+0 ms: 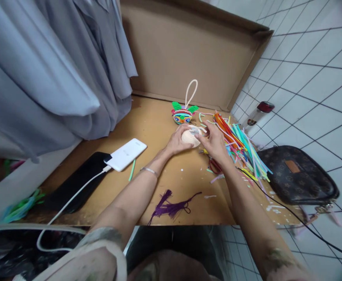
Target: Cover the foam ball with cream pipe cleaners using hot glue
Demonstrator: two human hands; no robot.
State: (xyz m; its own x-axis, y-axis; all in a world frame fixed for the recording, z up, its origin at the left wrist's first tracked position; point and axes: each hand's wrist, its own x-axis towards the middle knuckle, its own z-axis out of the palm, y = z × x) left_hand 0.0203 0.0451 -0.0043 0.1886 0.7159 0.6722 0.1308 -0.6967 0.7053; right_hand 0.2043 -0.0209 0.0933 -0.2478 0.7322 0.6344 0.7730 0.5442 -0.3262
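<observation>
Holding a round piece (187,137), the left hand (177,139) is cupping it; the right hand (214,141) is touching its edge, grip unclear. A toy (183,116) is sitting behind.

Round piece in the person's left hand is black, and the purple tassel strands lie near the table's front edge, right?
Not quite: the head view shows the round piece in the left hand is pale cream. The purple tassel strands do lie near the front edge of the table.
</observation>
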